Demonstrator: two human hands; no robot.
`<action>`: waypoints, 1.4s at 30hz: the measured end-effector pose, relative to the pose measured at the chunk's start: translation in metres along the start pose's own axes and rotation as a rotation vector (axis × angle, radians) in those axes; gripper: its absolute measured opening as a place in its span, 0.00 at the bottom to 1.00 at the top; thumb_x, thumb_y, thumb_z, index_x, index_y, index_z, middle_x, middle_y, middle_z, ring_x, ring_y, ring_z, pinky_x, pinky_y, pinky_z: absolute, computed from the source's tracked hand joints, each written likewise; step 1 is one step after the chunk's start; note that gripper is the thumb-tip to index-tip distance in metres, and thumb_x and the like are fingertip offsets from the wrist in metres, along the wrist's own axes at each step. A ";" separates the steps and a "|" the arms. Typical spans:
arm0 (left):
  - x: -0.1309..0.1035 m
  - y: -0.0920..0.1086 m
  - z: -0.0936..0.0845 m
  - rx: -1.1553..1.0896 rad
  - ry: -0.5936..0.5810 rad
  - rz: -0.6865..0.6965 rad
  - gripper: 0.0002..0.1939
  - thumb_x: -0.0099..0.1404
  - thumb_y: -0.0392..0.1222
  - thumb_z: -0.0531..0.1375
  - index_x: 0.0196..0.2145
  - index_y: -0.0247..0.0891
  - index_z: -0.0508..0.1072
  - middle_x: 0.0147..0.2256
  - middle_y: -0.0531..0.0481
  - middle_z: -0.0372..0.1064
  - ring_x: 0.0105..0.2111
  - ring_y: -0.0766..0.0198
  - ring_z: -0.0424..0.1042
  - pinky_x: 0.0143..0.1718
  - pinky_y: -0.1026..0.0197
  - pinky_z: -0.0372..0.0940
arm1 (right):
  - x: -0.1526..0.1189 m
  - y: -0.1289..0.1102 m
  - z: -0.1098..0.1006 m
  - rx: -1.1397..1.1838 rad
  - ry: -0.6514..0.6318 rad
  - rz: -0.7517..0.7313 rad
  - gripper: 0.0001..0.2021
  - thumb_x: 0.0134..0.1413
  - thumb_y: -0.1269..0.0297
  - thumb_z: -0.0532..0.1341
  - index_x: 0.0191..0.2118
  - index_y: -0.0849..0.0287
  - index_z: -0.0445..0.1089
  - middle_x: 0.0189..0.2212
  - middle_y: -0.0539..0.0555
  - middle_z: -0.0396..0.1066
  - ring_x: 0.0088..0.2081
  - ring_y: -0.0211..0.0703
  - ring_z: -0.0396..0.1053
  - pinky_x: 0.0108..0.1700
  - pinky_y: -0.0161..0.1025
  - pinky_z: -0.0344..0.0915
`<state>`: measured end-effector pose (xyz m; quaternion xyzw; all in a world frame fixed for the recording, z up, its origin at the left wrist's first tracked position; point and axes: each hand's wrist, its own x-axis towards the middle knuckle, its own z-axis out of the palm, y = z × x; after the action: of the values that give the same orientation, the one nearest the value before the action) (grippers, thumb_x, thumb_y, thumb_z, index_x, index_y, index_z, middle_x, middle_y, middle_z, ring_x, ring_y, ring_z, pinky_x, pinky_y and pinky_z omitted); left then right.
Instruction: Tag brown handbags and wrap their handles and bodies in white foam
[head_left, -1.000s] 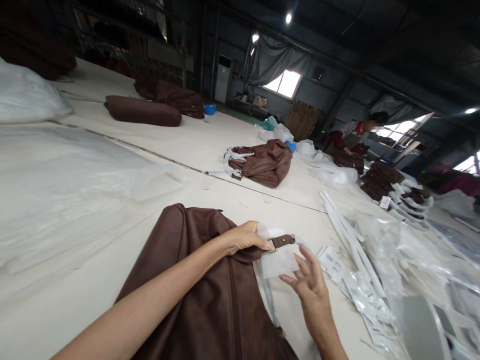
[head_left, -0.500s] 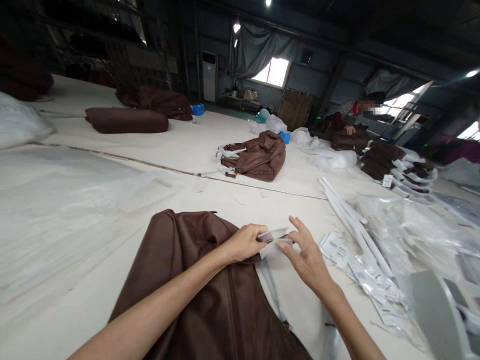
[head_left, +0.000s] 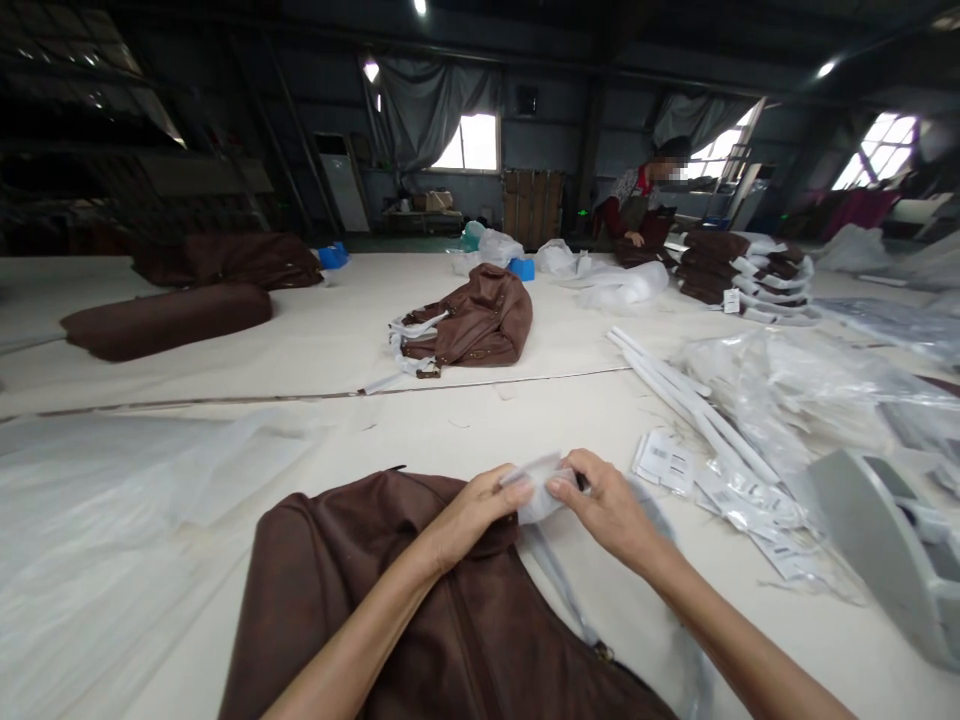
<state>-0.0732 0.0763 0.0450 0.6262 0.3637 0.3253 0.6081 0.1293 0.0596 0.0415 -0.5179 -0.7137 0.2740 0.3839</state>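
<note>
left of the near brown bag (head_left: 330,560), plastic sheeting (head_left: 112,520) lies on the table (head_left: 420,430). that bag itself lies below the left forearm (head_left: 375,622). beyond it rests a second brown bag (head_left: 487,320). at the near brown bag's upper right end, fingers of the left hand (head_left: 472,510) pinch a white sheet (head_left: 541,492); fingers of the right hand (head_left: 604,502) grasp its other side. right of the near brown bag lie white tags (head_left: 664,463).

Held bag (head_left: 345,565) cut off below, tags (head_left: 666,464) unreadable
</note>
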 end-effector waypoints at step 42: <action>0.004 0.003 0.005 0.428 -0.128 -0.107 0.21 0.62 0.58 0.56 0.31 0.35 0.73 0.29 0.51 0.67 0.32 0.60 0.65 0.33 0.63 0.60 | 0.026 0.011 -0.029 0.503 -0.521 0.204 0.11 0.41 0.73 0.56 0.27 0.59 0.76 0.25 0.49 0.71 0.30 0.37 0.65 0.36 0.35 0.62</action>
<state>-0.0665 0.0773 0.0476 0.7402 0.4179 0.1676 0.4995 0.1548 0.0871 0.0556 -0.3890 -0.6426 0.5999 0.2754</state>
